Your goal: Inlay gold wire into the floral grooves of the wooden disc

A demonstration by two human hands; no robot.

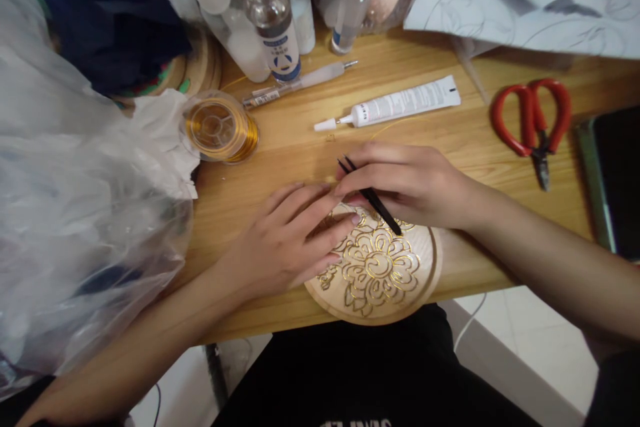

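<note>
A round wooden board (395, 312) lies at the table's front edge, bearing a flower pattern (379, 265) outlined in gold wire. My left hand (287, 243) rests with outstretched fingers over the board's left part. Black tweezers (379, 207) are held in my right hand (413, 180), above the board's far edge. Their thin tips point away from me, and I cannot make out anything between them. Both hands hide the far part of the pattern, and their fingertips meet or overlap there. A tiny bent piece of gold wire (330, 138) lies just beyond.
A spool of gold wire (220, 127) stands left, beside a plastic bag (95, 213). Behind are a pen (305, 82), a white glue tube (405, 103) and several bottles (275, 33). Red-handled cutters (533, 123), a dark phone-like device (613, 180) and drawn sheets (530, 0) occupy the right.
</note>
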